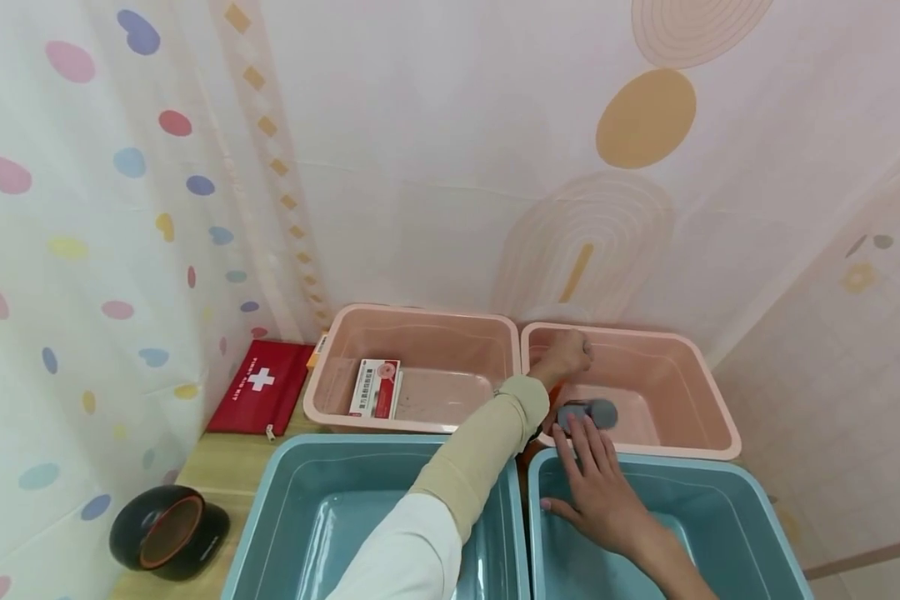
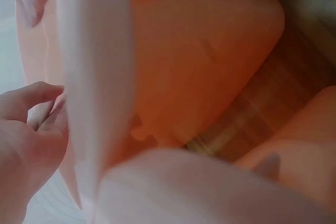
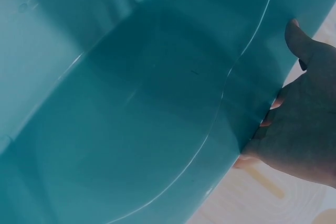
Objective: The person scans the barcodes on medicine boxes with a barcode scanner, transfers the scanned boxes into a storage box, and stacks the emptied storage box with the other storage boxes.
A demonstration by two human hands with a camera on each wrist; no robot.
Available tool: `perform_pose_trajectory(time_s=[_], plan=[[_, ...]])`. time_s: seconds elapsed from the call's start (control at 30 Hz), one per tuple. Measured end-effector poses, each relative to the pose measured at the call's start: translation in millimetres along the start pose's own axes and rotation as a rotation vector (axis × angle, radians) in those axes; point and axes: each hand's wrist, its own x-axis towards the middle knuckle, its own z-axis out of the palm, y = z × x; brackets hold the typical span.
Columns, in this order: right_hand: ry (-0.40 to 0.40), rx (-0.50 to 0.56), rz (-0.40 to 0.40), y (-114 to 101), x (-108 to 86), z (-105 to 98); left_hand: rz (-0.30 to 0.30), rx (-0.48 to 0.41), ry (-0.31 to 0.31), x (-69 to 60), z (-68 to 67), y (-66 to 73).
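Observation:
My left hand (image 1: 566, 356) reaches over the near-left rim into the right pink bin (image 1: 690, 392), its fingers bent close to the back wall. In the left wrist view, the pale rim (image 2: 97, 66) hides the fingertips, so whether they hold anything is not visible. Two grey rounded objects (image 1: 603, 413) lie near the front of that bin; their kind is unclear. My right hand (image 1: 607, 504) is spread with straight fingers across the far rim of the right blue bin (image 1: 720, 508). Its fingertips reach toward the grey objects. In the right wrist view, the thumb (image 3: 299, 40) lies over the blue bin's inner side.
The left pink bin (image 1: 438, 392) holds a white and red medicine box (image 1: 376, 389). Further left lie a red first aid pouch (image 1: 261, 385) and dark bowls (image 1: 168, 533) on the wooden table (image 1: 251, 467). A left blue bin (image 1: 360, 500) stands in front; a patterned curtain (image 1: 420, 167) hangs behind.

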Motion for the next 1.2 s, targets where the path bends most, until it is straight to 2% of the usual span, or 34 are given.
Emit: perform_pose_trajectory(time_s=[0.07, 0.13, 0.23, 0.33, 0.37, 0.43, 0.67, 0.8, 0.87, 0.97, 1.03, 1.1, 1.2], plan=[[-0.020, -0.011, 0.020, -2, 1.3, -4, 0.013, 0.055, -0.013, 4.7, 0.7, 1.3], [-0.030, -0.021, 0.025, -3, 2.2, -5, 0.001, 0.089, -0.029, 10.7, 4.0, -0.8], [0.003, -0.023, -0.007, 1, 3.0, -2, -0.050, 0.094, -0.034, 23.9, 13.2, -12.2], [0.050, -0.037, -0.046, 8, 2.3, 5, -0.069, 0.090, -0.014, 36.2, 22.3, -25.0], [0.059, -0.046, -0.054, 10, 2.1, 6, -0.070, 0.086, -0.007, 37.5, 22.8, -26.8], [0.074, -0.045, -0.069, 13, 2.0, 7, -0.062, 0.084, 0.007, 32.1, 17.3, -23.4], [0.072, -0.021, -0.076, 17, 3.4, 4, 0.043, 0.013, -0.022, -17.2, -35.7, 23.5], [0.095, -0.016, -0.105, 19, 7.0, 5, 0.090, 0.015, -0.025, -39.6, -76.9, 31.9], [0.098, -0.035, -0.109, 20, 8.9, 6, 0.122, -0.001, -0.009, -55.2, -99.1, 29.7], [0.083, -0.062, -0.094, 19, 11.2, 7, 0.121, -0.054, 0.009, -91.5, -131.5, 20.7], [0.077, -0.073, -0.086, 18, 11.8, 7, 0.113, -0.113, 0.005, -121.8, -150.9, 11.2], [0.074, -0.067, -0.077, 17, 11.7, 7, 0.068, -0.182, -0.016, -156.4, -167.3, -0.2], [0.077, -0.062, -0.068, 15, 10.1, 5, 0.009, -0.288, -0.033, -205.1, -181.4, -18.1]])
